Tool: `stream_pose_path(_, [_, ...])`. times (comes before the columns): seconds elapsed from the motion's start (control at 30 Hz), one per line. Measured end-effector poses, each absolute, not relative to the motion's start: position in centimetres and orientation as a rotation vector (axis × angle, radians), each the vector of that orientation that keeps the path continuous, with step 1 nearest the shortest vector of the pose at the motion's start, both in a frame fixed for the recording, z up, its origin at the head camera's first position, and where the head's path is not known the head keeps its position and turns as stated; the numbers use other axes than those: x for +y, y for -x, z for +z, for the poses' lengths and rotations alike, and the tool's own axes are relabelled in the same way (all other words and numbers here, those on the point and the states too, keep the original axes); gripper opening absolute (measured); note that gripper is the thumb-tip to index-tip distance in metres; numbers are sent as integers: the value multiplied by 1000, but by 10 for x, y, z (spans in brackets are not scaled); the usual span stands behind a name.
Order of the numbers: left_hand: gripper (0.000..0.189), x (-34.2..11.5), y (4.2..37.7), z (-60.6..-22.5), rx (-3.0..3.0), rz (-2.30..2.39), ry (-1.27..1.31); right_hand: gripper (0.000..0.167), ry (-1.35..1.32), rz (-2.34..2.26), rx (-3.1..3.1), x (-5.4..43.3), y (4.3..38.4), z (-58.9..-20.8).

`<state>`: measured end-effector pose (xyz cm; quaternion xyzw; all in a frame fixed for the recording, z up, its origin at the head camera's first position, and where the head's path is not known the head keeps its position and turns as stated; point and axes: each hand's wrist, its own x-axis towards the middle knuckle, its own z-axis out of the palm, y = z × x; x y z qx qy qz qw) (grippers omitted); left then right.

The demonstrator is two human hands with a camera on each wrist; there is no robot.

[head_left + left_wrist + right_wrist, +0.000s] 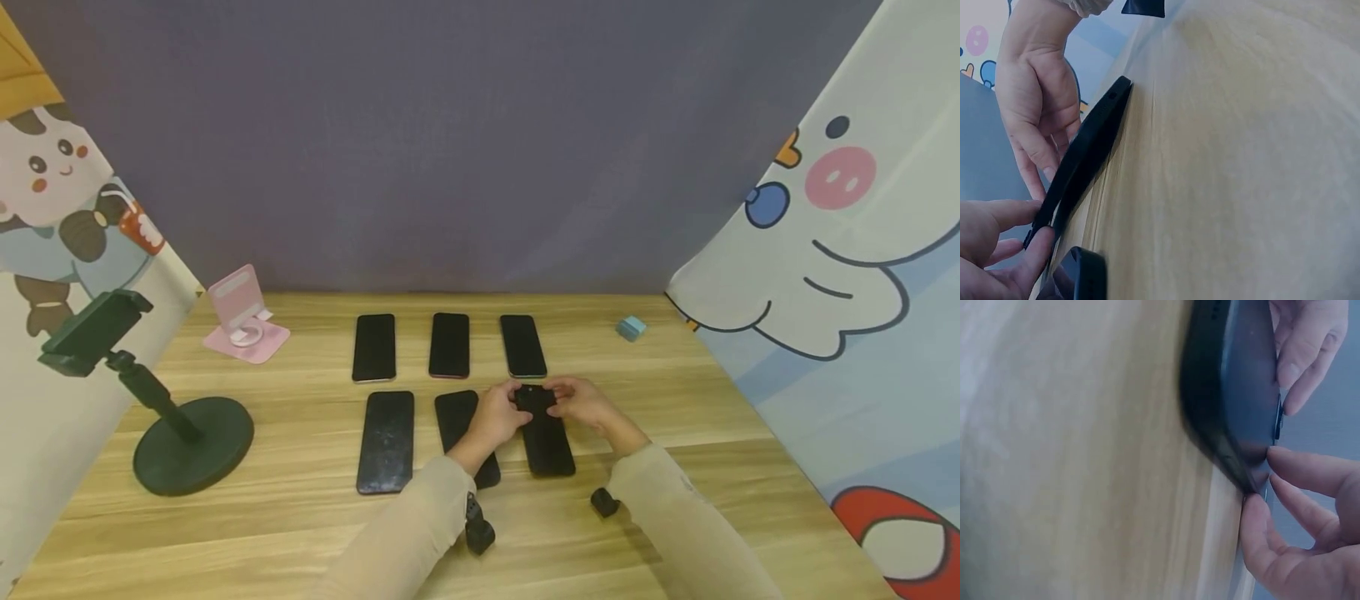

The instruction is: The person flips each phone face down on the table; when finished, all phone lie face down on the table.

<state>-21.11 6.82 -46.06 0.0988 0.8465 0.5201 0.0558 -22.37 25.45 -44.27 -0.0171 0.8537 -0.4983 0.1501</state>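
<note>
Left hand [497, 417]: thumb and finger pinch the far left corner of a black phone [547, 446], thumb over its upper face. The phone lies between the two hands, in the front row's rightmost place. Key relation: the grip is all at the far end; from there the body runs back toward the person, long axis near to far, near end drifting a little right. Right hand [588, 406]: pinches the far right corner, mirroring the left. Neither hand is clearly nearer. Cannot tell whether the far end is raised off the desk [300, 533].

Desk, wood-grained, left to right: dark green stand [193, 454] on a round base; pink folding stand [238, 304] farther back. Front row also has a smudged phone [386, 442], then a tilted phone [450, 417], partly hidden by the left arm and near the held one. Back row: three dark phones, left [374, 347], middle [449, 345], right [523, 345], well apart from one another. Small blue block [631, 327] beyond, far right.

Room: cartoon cow panel [56, 175] at left, plain grey-purple cloth [450, 150] behind, white cartoon figure [900, 217] at right.
</note>
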Motion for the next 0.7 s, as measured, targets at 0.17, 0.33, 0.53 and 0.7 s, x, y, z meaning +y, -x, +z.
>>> stream_pose_path(0.17, [52,69,212,-461,2612,1504,-286,46,45,-1414,2470,255,226,-446])
stream_pose_path(0.33, [52,70,212,-459,2641,1451,-267,47,54,-1402,2473,255,227,-446])
stream_pose_path(0.53, [52,71,210,-458,2678,1420,-239,48,52,-1349,2493,253,225,-442])
stream_pose_path(0.7, [52,71,209,-457,2685,1385,-265,48,16,-1345,2494,252,225,-442])
